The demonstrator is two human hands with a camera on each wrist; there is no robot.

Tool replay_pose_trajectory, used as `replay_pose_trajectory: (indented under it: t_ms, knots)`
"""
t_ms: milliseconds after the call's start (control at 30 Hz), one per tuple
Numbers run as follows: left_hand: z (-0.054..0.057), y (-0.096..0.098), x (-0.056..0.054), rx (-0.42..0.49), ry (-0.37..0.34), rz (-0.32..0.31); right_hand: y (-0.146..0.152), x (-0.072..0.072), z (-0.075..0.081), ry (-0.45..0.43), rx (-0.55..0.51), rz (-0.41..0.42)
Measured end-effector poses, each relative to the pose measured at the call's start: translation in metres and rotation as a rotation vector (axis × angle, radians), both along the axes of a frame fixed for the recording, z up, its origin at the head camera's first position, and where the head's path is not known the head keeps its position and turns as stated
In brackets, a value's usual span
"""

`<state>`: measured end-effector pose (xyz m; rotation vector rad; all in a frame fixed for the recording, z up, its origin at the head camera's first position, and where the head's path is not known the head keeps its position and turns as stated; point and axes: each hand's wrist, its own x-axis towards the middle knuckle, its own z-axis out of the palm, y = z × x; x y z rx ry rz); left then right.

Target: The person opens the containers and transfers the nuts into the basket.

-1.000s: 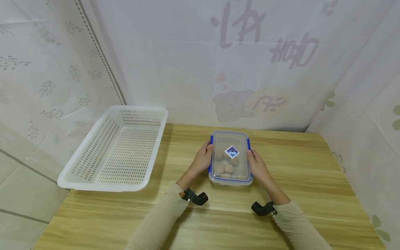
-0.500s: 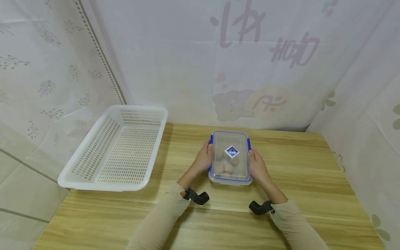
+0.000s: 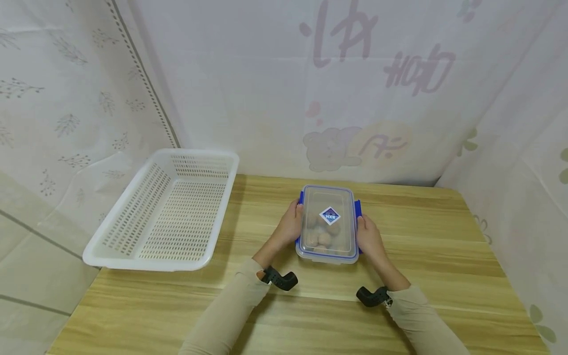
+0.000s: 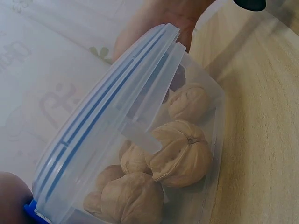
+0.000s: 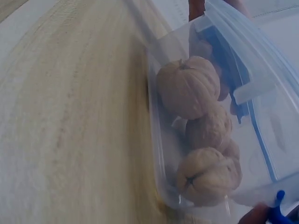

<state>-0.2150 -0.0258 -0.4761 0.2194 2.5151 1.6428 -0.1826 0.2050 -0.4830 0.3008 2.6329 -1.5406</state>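
- Sleeves [image 3: 235, 305]: two, nearest, over the table [image 3: 319, 320].
- Left hand [image 3: 287, 227]: one, fingers bent round the box's left side, holding it.
- Right hand [image 3: 370, 237]: one, thumb at the right clasp [image 3: 358, 209], fingers mostly hidden but seemingly curled onto the box.
- Box [image 3: 326, 259]: one, between both hands on the table. Its right clasp stands out from the side, so that side looks unlatched; the left clasp [image 3: 301, 197] seems down, judged left to undo. Lid [image 3: 328, 197]: one, still on.
- Nuts [image 4: 184, 154]: at least five, inside; overlap hides the exact count.
- Basket [image 3: 151, 266]: one, well apart, leftward.
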Motion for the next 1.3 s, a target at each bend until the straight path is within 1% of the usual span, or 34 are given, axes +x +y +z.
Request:
replay_pose_trajectory:
  t_ms: [133, 267, 367, 500, 567, 667, 800, 900, 1000, 1200, 1233, 1300]
  knots:
    - [0.0, 0.0, 0.0, 0.003, -0.008, 0.005, 0.004, 0.001, 0.0, -0.059, -0.035, 0.011]
    - [-0.002, 0.0, -0.002, -0.004, -0.006, 0.011, 0.006, 0.0, 0.0, -0.084, -0.029, 0.02]
    - [-0.002, 0.0, -0.003, -0.009, -0.003, 0.011, 0.006, -0.002, 0.001, -0.065, -0.017, 0.021]
    - [-0.003, 0.0, -0.004, -0.017, 0.003, 0.01, 0.003, -0.004, 0.005, -0.017, -0.005, 0.028]
    - [-0.003, 0.0, -0.004, -0.027, 0.005, 0.01, 0.0, -0.004, 0.008, 0.007, -0.009, 0.052]
    - [-0.003, 0.0, -0.004, -0.043, 0.009, 0.01, -0.007, -0.004, 0.012, 0.04, -0.049, 0.112]
    - [-0.003, 0.0, -0.004, -0.055, 0.013, 0.012, -0.015, -0.004, 0.009, 0.045, -0.066, 0.154]
    - [-0.002, 0.001, -0.005, -0.064, 0.02, 0.011, -0.017, -0.005, 0.003, 0.048, -0.061, 0.145]
    - [0.0, 0.002, -0.006, -0.087, 0.027, 0.012, -0.019, -0.006, 0.001, 0.054, -0.057, 0.133]
    - [0.006, 0.004, -0.006, -0.119, 0.016, 0.021, -0.021, -0.003, 0.004, 0.042, -0.072, 0.117]
    - [0.003, 0.005, -0.007, -0.137, 0.033, 0.021, -0.021, -0.003, 0.004, 0.04, -0.08, 0.116]
    - [0.005, 0.005, -0.006, -0.15, 0.032, 0.025, -0.022, -0.002, 0.005, 0.035, -0.091, 0.113]
